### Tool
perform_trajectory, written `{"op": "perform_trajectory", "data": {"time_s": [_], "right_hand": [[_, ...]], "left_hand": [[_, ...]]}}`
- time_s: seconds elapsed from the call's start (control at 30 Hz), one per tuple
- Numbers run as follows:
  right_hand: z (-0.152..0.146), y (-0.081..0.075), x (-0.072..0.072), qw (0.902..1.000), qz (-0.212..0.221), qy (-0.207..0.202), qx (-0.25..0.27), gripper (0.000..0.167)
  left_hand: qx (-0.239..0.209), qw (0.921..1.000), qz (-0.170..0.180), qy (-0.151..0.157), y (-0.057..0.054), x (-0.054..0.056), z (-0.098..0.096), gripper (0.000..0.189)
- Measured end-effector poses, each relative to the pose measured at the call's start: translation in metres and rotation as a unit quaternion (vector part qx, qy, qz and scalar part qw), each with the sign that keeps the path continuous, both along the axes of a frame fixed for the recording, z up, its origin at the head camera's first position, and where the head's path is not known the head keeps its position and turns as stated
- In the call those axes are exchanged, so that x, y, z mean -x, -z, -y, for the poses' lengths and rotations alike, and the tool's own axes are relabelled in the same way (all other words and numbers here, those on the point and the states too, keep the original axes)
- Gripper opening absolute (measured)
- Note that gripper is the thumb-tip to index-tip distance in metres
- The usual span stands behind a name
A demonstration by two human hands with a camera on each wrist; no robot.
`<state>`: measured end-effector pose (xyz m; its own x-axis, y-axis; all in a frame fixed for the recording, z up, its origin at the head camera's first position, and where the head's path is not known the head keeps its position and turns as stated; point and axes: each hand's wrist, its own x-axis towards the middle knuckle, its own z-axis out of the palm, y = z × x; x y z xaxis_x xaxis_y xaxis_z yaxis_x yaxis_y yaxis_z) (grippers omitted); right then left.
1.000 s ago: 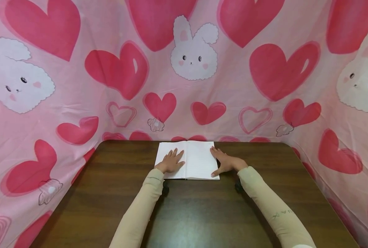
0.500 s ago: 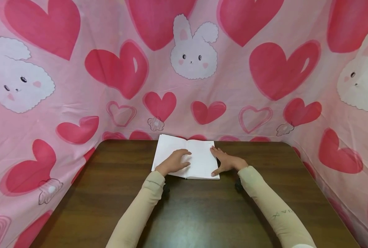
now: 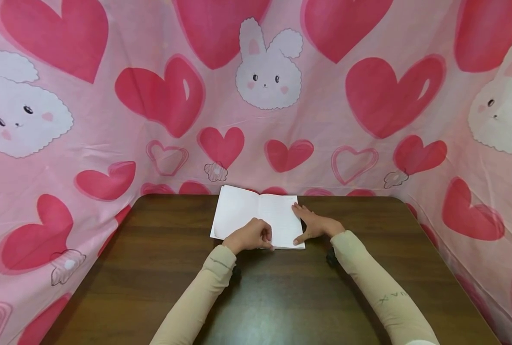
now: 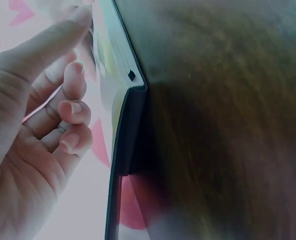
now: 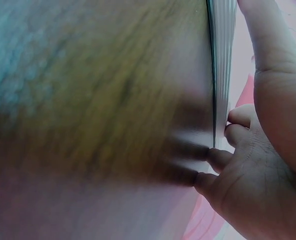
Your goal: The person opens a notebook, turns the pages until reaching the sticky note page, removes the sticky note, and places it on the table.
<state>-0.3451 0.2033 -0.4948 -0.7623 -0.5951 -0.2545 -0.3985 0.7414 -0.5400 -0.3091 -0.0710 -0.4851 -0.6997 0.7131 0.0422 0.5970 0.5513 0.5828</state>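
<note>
An open notebook (image 3: 278, 215) with white pages and a dark cover lies at the back middle of the table; its left half is tilted up off the table. My left hand (image 3: 249, 235) is at its lower edge, fingers curled, thumb and index tips close together right at the page edges; I cannot tell whether a page is between them. In the left wrist view the dark spine (image 4: 132, 120) stands beside the curled fingers (image 4: 75, 112). My right hand (image 3: 318, 225) rests on the right edge of the notebook, fingers spread, thumb on the lower right corner.
The brown wooden table (image 3: 264, 297) spreads in front of the notebook and to both sides. A pink cloth (image 3: 221, 105) with hearts and rabbits hangs close behind the table and along its sides.
My left hand has lifted off the left page and moved right and nearer, to the lower edge, its fingers curling. The notebook's left half has risen. The right hand has stayed put.
</note>
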Motion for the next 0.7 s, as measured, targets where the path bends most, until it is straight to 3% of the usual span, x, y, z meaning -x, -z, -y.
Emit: {"op": "perform_trajectory", "data": {"time_s": [0.7], "right_hand": [[-0.0011, 0.0008, 0.0008, 0.9999, 0.005, -0.004, 0.012, 0.126]], "left_hand": [[0.040, 0.9987, -0.030, -0.012, -0.0017, -0.0004, 0.0019, 0.017]]}}
